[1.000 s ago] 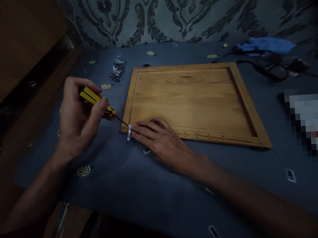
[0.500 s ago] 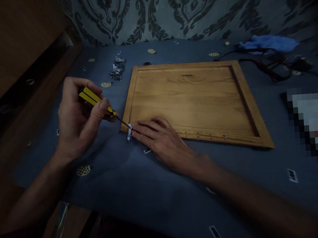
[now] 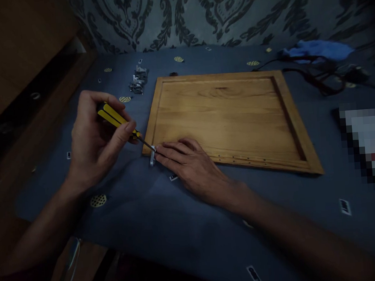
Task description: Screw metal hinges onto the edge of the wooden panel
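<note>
My left hand (image 3: 95, 136) grips a yellow and black screwdriver (image 3: 112, 115), its thumb along the handle. The shaft slants down to the right, and its tip meets a small metal hinge (image 3: 152, 156) at the near left corner of a framed wooden panel (image 3: 224, 112). Part of the hinge juts past the panel's near edge. My right hand (image 3: 192, 163) lies with fingers stretched out over that edge, fingertips against the hinge. Its thumb is hidden. Whether a screw sits under the tip is too small to tell.
Several metal hinges (image 3: 138, 80) lie in a pile behind the panel's left side. Eyeglasses (image 3: 328, 83) and a blue cloth (image 3: 319, 51) are at the back right, with a pixelated object (image 3: 367, 140) nearer. A wooden cabinet (image 3: 24, 53) borders the left side of the blue patterned cloth surface (image 3: 168, 227).
My left hand and the screwdriver handle have shifted slightly right, and the handle has turned a little. The tip stays at the hinge. My right hand and the panel keep their places.
</note>
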Demonstrator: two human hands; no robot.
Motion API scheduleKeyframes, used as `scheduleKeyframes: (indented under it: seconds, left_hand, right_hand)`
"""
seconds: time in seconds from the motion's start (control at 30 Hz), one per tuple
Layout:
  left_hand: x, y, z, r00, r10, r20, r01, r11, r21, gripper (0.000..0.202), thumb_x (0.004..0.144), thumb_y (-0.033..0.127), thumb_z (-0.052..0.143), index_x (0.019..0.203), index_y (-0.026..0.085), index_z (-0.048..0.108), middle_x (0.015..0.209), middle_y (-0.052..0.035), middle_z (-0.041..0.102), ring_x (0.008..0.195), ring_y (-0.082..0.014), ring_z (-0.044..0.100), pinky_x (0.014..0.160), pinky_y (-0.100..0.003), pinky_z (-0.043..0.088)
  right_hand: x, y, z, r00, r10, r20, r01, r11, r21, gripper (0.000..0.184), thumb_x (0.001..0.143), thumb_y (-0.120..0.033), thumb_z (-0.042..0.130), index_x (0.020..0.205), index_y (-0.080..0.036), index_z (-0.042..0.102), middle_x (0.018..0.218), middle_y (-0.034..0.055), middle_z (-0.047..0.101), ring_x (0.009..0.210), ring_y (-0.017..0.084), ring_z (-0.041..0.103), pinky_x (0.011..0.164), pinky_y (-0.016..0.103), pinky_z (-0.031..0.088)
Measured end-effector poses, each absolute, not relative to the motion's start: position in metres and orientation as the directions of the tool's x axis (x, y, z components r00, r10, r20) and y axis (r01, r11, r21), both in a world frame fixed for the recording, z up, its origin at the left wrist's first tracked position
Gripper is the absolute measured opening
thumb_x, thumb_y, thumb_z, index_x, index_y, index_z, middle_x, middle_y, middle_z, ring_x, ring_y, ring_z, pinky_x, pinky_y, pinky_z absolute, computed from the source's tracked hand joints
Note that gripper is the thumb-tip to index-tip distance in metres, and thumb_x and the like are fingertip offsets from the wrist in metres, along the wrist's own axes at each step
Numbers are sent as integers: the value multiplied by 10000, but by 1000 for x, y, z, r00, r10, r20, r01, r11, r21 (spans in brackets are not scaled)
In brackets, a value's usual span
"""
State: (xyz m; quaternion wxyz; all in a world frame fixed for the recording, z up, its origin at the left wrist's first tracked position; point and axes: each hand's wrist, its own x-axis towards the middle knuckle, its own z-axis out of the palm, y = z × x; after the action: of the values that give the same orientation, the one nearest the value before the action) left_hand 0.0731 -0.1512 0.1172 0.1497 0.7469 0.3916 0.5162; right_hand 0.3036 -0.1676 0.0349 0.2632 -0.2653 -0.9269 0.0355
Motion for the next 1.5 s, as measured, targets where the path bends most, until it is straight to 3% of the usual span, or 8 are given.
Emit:
scheduleKeyframes:
  seconds: [0.17, 0.37, 0.53, 0.63, 0.97, 1.2, 1.37, 1.5]
  left_hand:
    - [75, -148, 113, 135, 753, 644, 381, -640, 667, 494, 737, 276, 972, 1061, 257, 600, 792, 72, 720, 630, -129, 750, 536, -197, 636]
    - [73, -145, 123, 178, 844, 505, 319, -536, 782, 442, 748, 317, 972, 955, 234, 591, 839, 34, 774, 741, -195, 803, 630, -290, 689]
    - [74, -142, 139, 287, 913, 290, 235, -361, 902, 356, 818, 354, 921, 973, 203, 637, 936, -27, 798, 882, -230, 815, 796, -345, 710]
    - [77, -137, 140, 382, 900, 211, 191, -301, 934, 320, 856, 383, 882, 984, 204, 650, 956, -45, 788, 858, -226, 805, 699, -310, 691]
    - [94, -132, 112, 392, 872, 293, 113, -362, 925, 373, 961, 580, 720, 948, 233, 583, 774, -7, 678, 598, -151, 669, 469, -247, 527]
    - [85, -129, 113, 311, 854, 418, 322, -508, 799, 317, 921, 528, 783, 888, 224, 700, 868, -27, 676, 731, -151, 625, 604, -266, 541]
    - [82, -133, 115, 250, 877, 411, 303, -474, 827, 338, 804, 486, 910, 969, 240, 746, 843, 1, 685, 684, -139, 624, 627, -283, 577]
    - [79, -138, 117, 187, 888, 421, 263, -458, 849, 438, 713, 367, 994, 1033, 252, 717, 880, 25, 702, 777, -157, 691, 724, -303, 629]
  right_hand:
    - [304, -167, 40, -743, 502, 442, 462, 863, -202, 429, 1080, -89, 410, 1449, -111, 628, 1449, 166, 697, 1357, 297, 610, 1115, 522, 464]
    - [306, -166, 40, -762, 501, 410, 472, 864, -177, 423, 1099, -111, 386, 1452, -140, 617, 1486, 137, 677, 1373, 281, 598, 1123, 521, 463]
    - [305, -166, 38, -754, 482, 446, 467, 871, -151, 395, 1108, -134, 395, 1423, -123, 633, 1456, 140, 695, 1355, 282, 608, 1106, 496, 471]
    - [304, -165, 38, -756, 479, 446, 467, 872, -145, 379, 1103, -135, 417, 1402, -118, 651, 1427, 144, 711, 1347, 286, 610, 1090, 494, 480]
    - [305, -165, 39, -764, 497, 411, 450, 868, -212, 408, 1055, -103, 513, 1442, -100, 640, 1466, 168, 684, 1364, 317, 596, 1099, 557, 477]
    - [305, -165, 43, -761, 494, 419, 459, 868, -191, 404, 1061, -95, 478, 1430, -110, 641, 1477, 176, 674, 1388, 292, 583, 1113, 521, 480]
    - [305, -165, 42, -764, 506, 401, 453, 862, -225, 417, 1049, -87, 496, 1439, -135, 635, 1495, 170, 662, 1382, 303, 588, 1109, 562, 487]
    - [305, -165, 41, -761, 514, 396, 469, 857, -213, 406, 1062, -104, 496, 1442, -151, 632, 1492, 155, 669, 1392, 294, 591, 1119, 541, 483]
